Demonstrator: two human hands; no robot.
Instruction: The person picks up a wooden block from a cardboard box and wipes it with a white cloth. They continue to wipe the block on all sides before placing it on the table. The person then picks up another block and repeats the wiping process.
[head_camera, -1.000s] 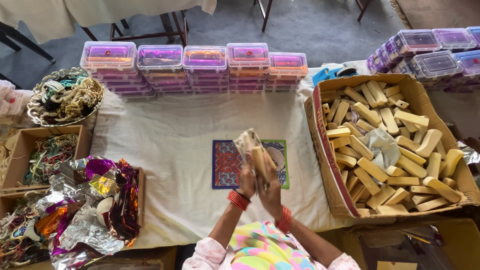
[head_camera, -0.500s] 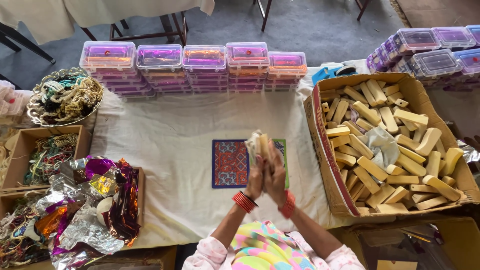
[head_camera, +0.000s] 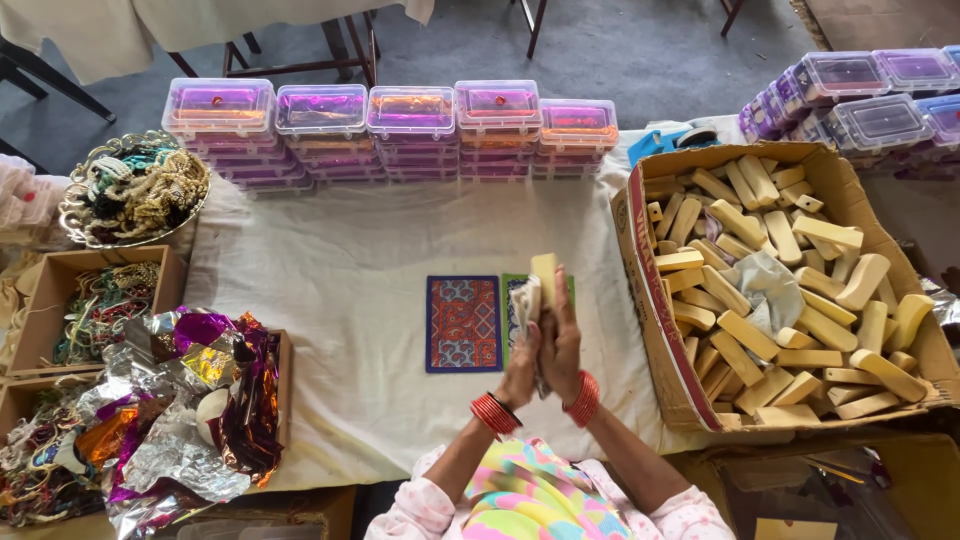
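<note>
i see a pale yellow block (head_camera: 545, 278), oblong and smooth, standing upright above the white cloth (head_camera: 340, 290), partly wrapped in patterned paper (head_camera: 524, 305). my left hand (head_camera: 521, 360) and right hand (head_camera: 560, 345) press palm to palm around it, both closed on it. a second ago the block leaned left; now it is upright.

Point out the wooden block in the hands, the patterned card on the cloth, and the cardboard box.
wooden block (head_camera: 544, 272), head view, its upper end.
patterned card (head_camera: 462, 322), head view, its centre.
cardboard box (head_camera: 655, 345), head view, left wall.
</note>
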